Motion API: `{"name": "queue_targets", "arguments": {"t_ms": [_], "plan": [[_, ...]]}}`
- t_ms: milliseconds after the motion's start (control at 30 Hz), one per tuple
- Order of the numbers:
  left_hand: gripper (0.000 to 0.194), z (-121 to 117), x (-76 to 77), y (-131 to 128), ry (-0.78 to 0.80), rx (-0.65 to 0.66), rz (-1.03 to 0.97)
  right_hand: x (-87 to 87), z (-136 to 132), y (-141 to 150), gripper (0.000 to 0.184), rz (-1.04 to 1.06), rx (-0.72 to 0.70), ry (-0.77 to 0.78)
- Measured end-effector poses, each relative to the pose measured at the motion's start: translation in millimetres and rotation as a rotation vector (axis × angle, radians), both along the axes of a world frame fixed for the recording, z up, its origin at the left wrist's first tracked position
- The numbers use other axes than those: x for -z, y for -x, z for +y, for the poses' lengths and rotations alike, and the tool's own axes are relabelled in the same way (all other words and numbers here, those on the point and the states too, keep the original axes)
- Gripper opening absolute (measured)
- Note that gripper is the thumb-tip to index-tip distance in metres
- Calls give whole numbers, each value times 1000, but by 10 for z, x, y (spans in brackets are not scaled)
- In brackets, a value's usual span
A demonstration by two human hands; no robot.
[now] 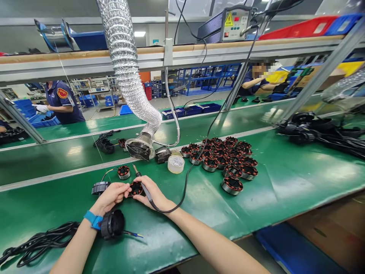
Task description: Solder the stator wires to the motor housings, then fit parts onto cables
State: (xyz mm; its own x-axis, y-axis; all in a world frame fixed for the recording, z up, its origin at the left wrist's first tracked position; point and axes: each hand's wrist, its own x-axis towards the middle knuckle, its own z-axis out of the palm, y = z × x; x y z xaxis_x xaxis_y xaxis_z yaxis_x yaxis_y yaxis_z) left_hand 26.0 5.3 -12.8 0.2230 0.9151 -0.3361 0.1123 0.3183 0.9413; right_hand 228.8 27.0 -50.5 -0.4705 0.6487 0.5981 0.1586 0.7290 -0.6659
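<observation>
My right hand (152,192) is closed round a soldering iron (145,188), its tip pointing up and away. The fingers of that hand also steady a motor stator (136,188) with copper windings. My left hand (114,195) pinches at the stator's left edge; whether a wire lies between the fingertips is too small to tell. A blue strap (93,220) circles my left wrist. Just beyond my hands stands another stator (123,172), with a black round housing (100,187) left of it. Near my left forearm lies a black motor housing (113,224) with wire ends sticking out.
Several stators (222,154) stand grouped at the right. A fume extraction hose (122,64) hangs down to a round fan grille (139,149), near a solder wire roll (176,163). A black cable (42,239) lies at front left. The soldering station (228,24) sits overhead. Two co-workers are beyond.
</observation>
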Motion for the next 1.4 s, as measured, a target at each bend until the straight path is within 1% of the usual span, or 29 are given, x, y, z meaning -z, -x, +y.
{"name": "queue_targets", "arguments": {"t_ms": [100,200,267,300,333,400,500,567,633,700,767,833,900,967,1000,1033,1100,1167,1233,1300,1367,1400], "plan": [[56,-36,-62,38,-61,35,156,11,1,4,54,-15,10,-13],[48,-79,-137,88,-130,136,342,13,-1,6,53,-20,18,-22],[44,-98,-170,108,-145,217,396,10,-2,3,53,-21,13,-20],[44,-102,-176,111,-141,243,391,8,-2,1,53,-22,10,-16],[45,-103,-173,109,-132,250,366,6,-1,-1,53,-21,10,-10],[45,-94,-139,88,-98,212,256,4,4,-5,54,-10,13,3],[43,-67,-41,34,-23,133,28,5,14,-9,53,13,12,16],[42,-50,21,2,15,105,-75,6,22,-11,51,25,1,15],[42,-39,56,-17,31,83,-118,7,29,-11,49,34,-6,8],[43,-36,55,-17,41,57,-112,9,35,-8,50,40,-6,2],[46,-41,19,1,49,49,-62,14,39,-3,52,41,-5,0],[50,-57,-53,35,39,55,37,18,41,-1,54,41,-1,-4],[55,-91,-167,79,-2,54,168,14,44,-8,55,36,5,-7],[58,-151,-324,113,-81,58,310,-1,54,-31,56,25,15,-2],[57,-192,-413,120,-134,85,369,-13,63,-49,57,19,21,4],[55,-241,-503,116,-188,139,415,-25,75,-69,57,14,27,9],[48,-358,-662,67,-288,327,469,-45,103,-114,57,9,34,18],[34,-499,-751,-36,-356,538,509,-54,130,-151,56,6,31,18],[23,-655,-749,-177,-418,693,601,-50,149,-172,56,4,29,13],[18,-804,-675,-322,-497,798,732,-38,159,-176,56,5,33,7],[7,-909,-577,-432,-568,853,852,-24,162,-168,56,9,42,7],[8,-932,-535,-463,-592,855,892,-17,163,-163,56,12,43,10]]}}
